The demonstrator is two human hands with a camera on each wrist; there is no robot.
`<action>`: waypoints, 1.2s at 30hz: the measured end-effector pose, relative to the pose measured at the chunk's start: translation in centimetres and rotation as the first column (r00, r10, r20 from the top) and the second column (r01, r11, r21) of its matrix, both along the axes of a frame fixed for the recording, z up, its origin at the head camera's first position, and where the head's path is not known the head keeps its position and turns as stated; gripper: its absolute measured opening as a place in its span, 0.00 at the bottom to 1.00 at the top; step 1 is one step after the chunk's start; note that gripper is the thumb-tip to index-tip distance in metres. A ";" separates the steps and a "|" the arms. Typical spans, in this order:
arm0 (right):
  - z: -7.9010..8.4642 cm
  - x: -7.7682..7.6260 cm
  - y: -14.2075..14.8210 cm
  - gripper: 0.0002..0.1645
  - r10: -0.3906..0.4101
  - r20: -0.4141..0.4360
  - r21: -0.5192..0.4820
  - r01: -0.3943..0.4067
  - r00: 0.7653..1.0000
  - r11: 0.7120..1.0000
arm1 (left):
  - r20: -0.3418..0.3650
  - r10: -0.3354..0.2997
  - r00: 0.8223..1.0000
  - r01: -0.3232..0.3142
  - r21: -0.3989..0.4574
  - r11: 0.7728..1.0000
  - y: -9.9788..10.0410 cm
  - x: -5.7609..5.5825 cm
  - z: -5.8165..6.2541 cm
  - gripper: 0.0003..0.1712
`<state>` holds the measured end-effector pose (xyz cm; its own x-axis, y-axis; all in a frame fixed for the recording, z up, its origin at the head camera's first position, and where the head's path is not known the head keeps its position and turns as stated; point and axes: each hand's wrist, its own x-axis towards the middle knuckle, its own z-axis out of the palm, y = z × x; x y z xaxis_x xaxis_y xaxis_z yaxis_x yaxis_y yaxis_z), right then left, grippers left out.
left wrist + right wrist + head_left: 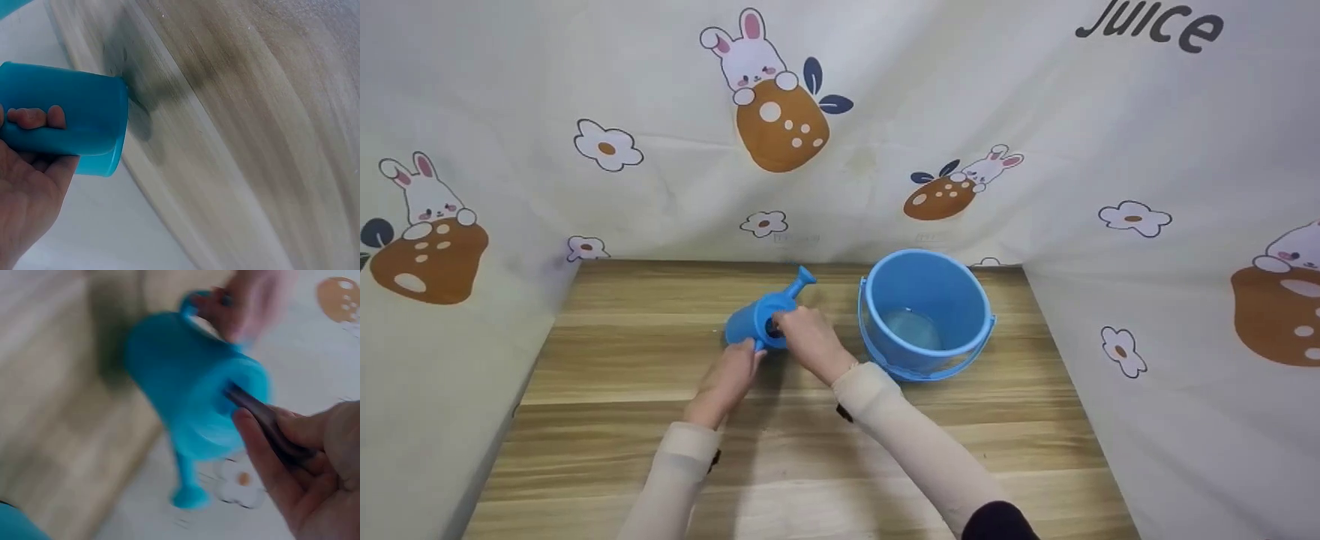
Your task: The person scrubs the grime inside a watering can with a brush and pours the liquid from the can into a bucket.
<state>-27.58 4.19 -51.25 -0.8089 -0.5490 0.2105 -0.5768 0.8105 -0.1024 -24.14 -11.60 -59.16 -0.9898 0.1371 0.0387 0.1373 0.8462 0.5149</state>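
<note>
In the head view, a blue watering can (742, 324) is tipped above the wooden surface, its spout pointing up and away to the right. My left hand (727, 375) grips the can by its handle; fingers wrap through the loop in the left wrist view. My right hand (814, 341) is at the can's opening. Between its thumb and fingers it holds a slim dark handle (264, 419), whose far end goes into the opening. That end is hidden inside the can, so I cannot tell what the tool is.
Right of the hands stands a blue bucket (945, 292) with its carrying handle lowered; its bottom looks wet. The wood-grain surface (622, 360) has a few droplets on it. Pale cloth walls (675, 180) printed with rabbits and flowers rise at the back and both sides.
</note>
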 end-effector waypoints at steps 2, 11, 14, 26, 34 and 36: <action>-0.8 0.2 0.4 0.08 -0.010 0.005 0.019 0.010 1.000 1.000 | 0.018 -0.031 0.999 0.031 0.011 0.999 0.5 0.1 -0.1 0.13; -1.2 0.1 0.7 0.08 -0.004 0.028 -0.037 0.005 1.000 0.999 | 0.038 -0.008 0.999 0.006 0.053 0.999 0.5 0.2 0.2 0.13; -1.3 0.0 0.9 0.08 0.001 0.099 -0.109 0.010 0.995 0.994 | 0.012 -0.009 1.000 0.008 0.056 0.998 0.4 0.2 0.2 0.14; -2.4 -0.1 2.5 0.11 0.093 -0.021 -0.265 -0.095 0.995 0.959 | -0.025 -0.010 1.000 0.010 0.016 1.000 0.4 0.1 0.1 0.14; -3.4 -0.2 3.2 0.11 0.148 -0.185 -0.281 -0.197 0.971 0.939 | -0.016 -0.009 1.000 0.009 0.009 1.000 0.5 0.3 -0.1 0.13; -3.7 -0.2 3.3 0.10 0.152 -0.208 -0.273 -0.206 0.966 0.940 | -0.023 -0.011 1.000 0.012 0.008 1.000 0.6 0.4 -0.1 0.13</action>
